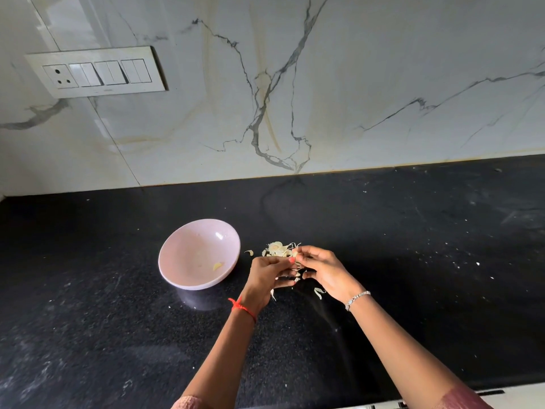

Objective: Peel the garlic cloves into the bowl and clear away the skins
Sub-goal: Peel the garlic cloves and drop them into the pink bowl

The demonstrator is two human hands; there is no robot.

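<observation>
Hands: left hand (267,273) and right hand (324,268) meet just right of the bowl (165,258), fingers curled, both pinching 1 garlic clove (295,255).
Bowl: holds 1 peeled clove (217,266).
Skins (277,250): heaped right of the bowl, beyond the hands.
Technique: probably steady with the left, strip skin with the right.
Hidden: held clove mostly covered by fingers; how much skin is left on it is unclear.

pink bowl (177,270) w/ clove (217,266), skins (277,249) beside
</observation>
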